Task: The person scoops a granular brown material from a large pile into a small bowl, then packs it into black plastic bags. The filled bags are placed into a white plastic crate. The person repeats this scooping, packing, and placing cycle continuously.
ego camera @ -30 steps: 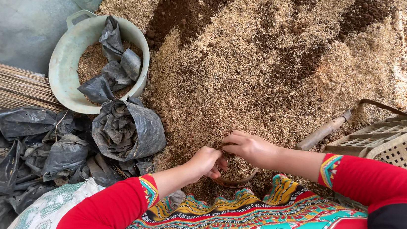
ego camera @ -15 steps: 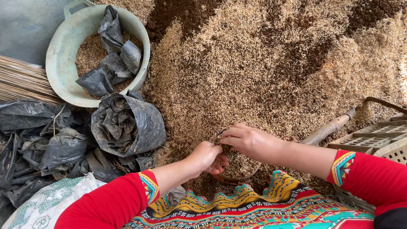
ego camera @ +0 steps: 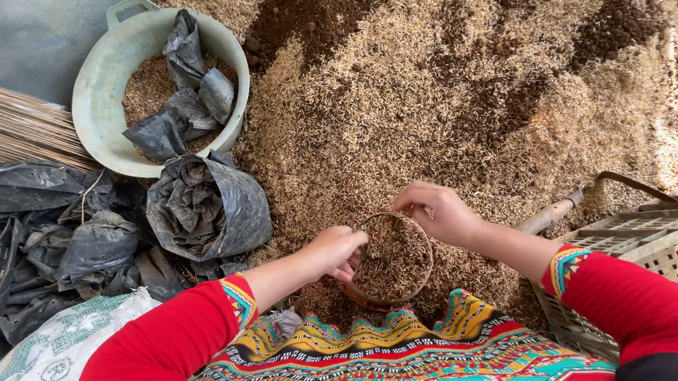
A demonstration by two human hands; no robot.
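Head view: a small round pot (ego camera: 392,258), thin-walled and brownish, sits low in front of the person, filled to the brim with a loose husk-and-soil mix, its base pressed into the big pile (ego camera: 448,85) of the same material. Left hand (ego camera: 335,251) has its fingers curled closed on the near-left rim; right hand (ego camera: 436,212) rests on the far rim, fingers bent over the edge and gripping it. Judgement: the wall looks soft and flexible, so it would likely buckle if squeezed; the fill is dry, light and spills readily. Best held at opposite points of the rim, as here, or supported under the base, and kept upright. Left of the pot lie crumpled black plastic bags (ego camera: 209,207), some also in a pale green basin (ego camera: 100,93) partly filled with husk. A slatted crate (ego camera: 666,238) and a tool handle (ego camera: 548,215) stand right.
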